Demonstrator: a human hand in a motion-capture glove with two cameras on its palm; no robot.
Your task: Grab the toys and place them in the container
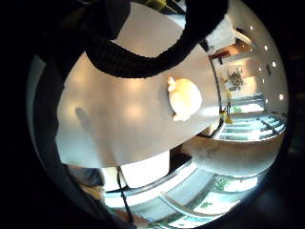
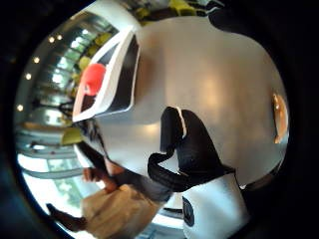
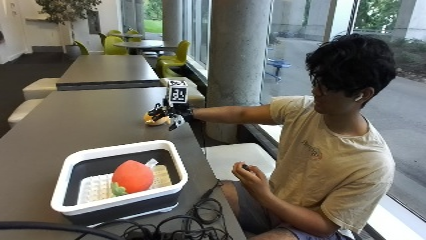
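A small cream and orange toy (image 3: 154,120) lies on the grey table (image 3: 80,125) near its far right edge. My gloved right hand (image 3: 171,114) hovers just right of it, fingers loosely curled and holding nothing. The little finger side palm view shows the toy (image 1: 185,98) lying free on the tabletop below the palm. At the near end stands the white-rimmed dark container (image 3: 177,161). It holds a red peach-like toy (image 3: 132,176) and a pale waffle-like piece (image 3: 97,187). The thumb side palm view shows the container (image 2: 115,94), the red toy (image 2: 92,79) and a gloved finger (image 2: 193,144).
Black cables (image 3: 174,226) lie coiled on the table's near right corner beside the container. The table's right edge runs close to the cream toy. A concrete pillar (image 3: 237,60) stands behind my arm. The bare left hand (image 3: 249,173) rests by the lap.
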